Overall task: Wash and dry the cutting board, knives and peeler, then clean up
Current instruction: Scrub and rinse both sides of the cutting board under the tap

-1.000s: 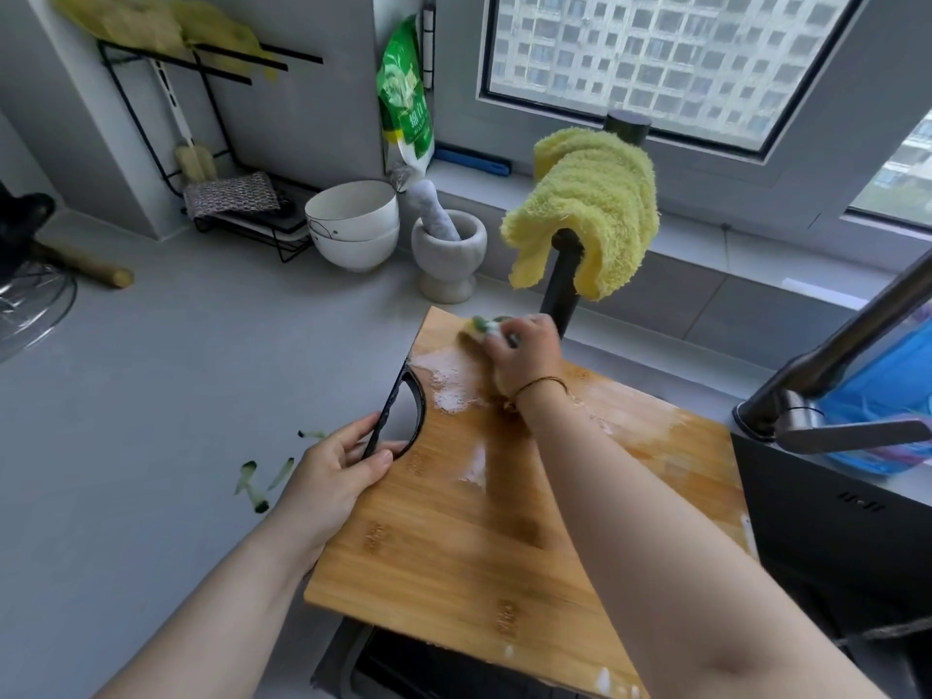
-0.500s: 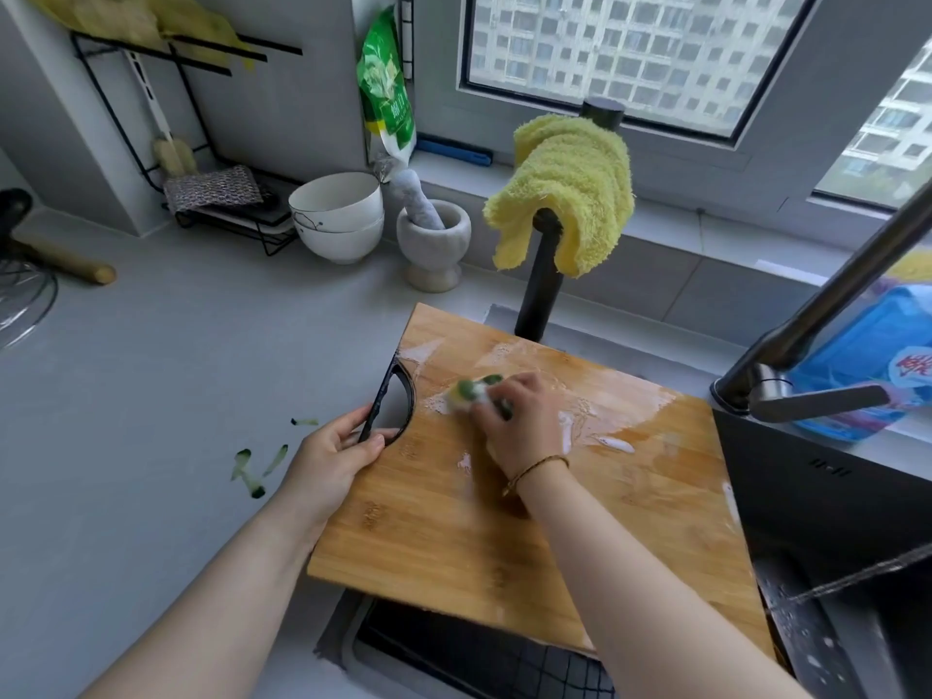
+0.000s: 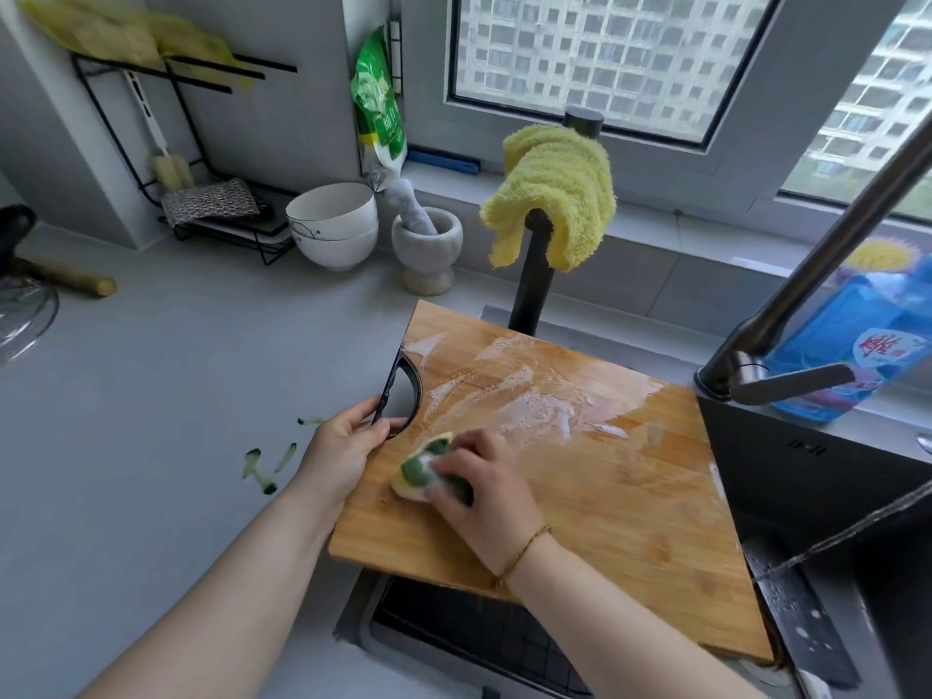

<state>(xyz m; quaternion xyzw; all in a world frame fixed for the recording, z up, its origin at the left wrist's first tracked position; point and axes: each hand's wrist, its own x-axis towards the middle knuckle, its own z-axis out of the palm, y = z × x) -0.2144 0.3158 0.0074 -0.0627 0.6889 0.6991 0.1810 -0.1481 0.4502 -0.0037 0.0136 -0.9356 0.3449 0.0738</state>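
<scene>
1. The cutting board [image 3: 605,486] lies across the sink [image 3: 454,643], its left end over the sink's left rim. My left hand [image 3: 343,456] grips it by the black handle [image 3: 391,391].
2. My right hand [image 3: 484,496] curls round the sponge [image 3: 418,471], pressing it down near that rim.
3. I'd scrub in firm, overlapping strokes toward the sink's right side, left grip braced against sliding.

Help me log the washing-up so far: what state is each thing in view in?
cutting board, suds over its far part, none on the near part
sponge, pressed on the cutting board
left hand, grips the cutting board
right hand, holds the sponge
yellow cloth, draped over a black post
bowls, stacked upright
pestle, standing in the mortar
</scene>
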